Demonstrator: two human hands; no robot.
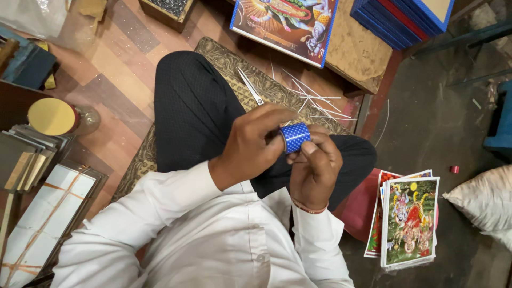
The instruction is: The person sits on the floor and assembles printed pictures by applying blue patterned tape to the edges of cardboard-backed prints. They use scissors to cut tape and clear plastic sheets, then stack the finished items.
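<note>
We pinch a small blue white-dotted tape roll (294,136) between our left hand (255,145) and right hand (314,166), fingers closed on it, just below the steel scissors (250,87).

roll of tape (294,136) pinched between left hand (250,144) and right hand (316,166) over the lap, scissors (250,86) on the mat (224,61) just beyond, thin strips (314,98) scattered right of scissors, stack of prints (408,221) right of the knee, framed picture (282,24) farther ahead

Scissors (249,85) and thin white strips (320,104) lie on the patterned mat (224,61).
</note>
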